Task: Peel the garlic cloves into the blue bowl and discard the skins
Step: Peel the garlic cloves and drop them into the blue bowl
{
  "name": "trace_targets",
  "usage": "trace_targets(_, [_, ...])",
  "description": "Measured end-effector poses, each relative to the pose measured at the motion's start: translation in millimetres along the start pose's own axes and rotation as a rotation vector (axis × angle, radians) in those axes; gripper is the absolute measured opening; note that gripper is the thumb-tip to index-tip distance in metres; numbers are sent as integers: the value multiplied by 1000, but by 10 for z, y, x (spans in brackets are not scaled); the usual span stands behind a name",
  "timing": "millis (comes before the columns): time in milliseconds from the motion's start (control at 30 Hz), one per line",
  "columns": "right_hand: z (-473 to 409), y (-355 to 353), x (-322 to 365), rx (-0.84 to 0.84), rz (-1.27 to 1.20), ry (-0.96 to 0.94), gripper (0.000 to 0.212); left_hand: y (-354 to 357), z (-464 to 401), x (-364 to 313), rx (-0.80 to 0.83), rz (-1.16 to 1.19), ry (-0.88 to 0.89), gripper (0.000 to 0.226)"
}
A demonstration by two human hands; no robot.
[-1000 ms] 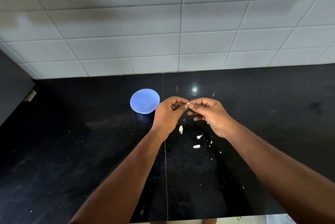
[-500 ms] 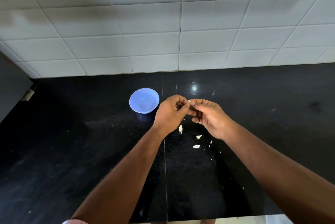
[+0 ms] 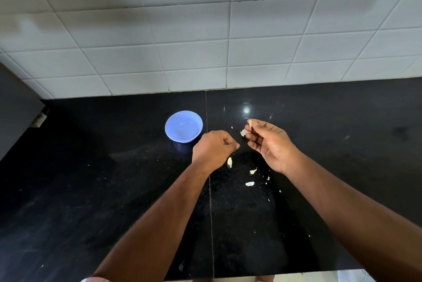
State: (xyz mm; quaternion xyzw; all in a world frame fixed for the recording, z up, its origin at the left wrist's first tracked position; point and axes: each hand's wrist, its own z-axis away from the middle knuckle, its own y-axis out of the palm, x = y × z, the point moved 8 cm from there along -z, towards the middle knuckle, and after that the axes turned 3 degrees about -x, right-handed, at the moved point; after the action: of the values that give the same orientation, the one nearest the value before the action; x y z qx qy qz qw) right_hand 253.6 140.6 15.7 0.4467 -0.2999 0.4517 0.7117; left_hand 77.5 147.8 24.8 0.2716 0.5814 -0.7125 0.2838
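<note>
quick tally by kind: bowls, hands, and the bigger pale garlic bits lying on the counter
bowl: 1
hands, left and right: 2
bigger garlic bits on the counter, at: 3
total: 6

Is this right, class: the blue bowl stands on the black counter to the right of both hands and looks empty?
Not quite. In the head view the blue bowl stands on the black counter to the left of both the left hand and right hand, not the right. It does look empty.
</note>
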Motion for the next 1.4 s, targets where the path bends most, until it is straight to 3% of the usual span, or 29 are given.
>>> trace_targets(100, [3,-7,4,3,38,-33,25,-34,-2,0,-52,23,-24,28])
trace_targets(300, [46,44,41,36,227,-103,20,-39,24,-147,-52,471,11,15])
trace_targets(467, [85,119,51,69,335,-104,21,-95,38,-137,-143,469,21,6])
trace_targets(733, [117,150,102,48,444,-163,34,-95,88,-153,-79,456,40,14])
trace_targets(833, [148,173,118,36,557,-216,29,-101,97,-138,-112,445,31,12])
trace_targets(967, [180,195,195,-22,782,-365,7,-118,113,-135,-168,451,24,8])
trace_targets(1400, [241,308,314,-122,1070,-451,17,-54,205,-182,-248,286,85,16])
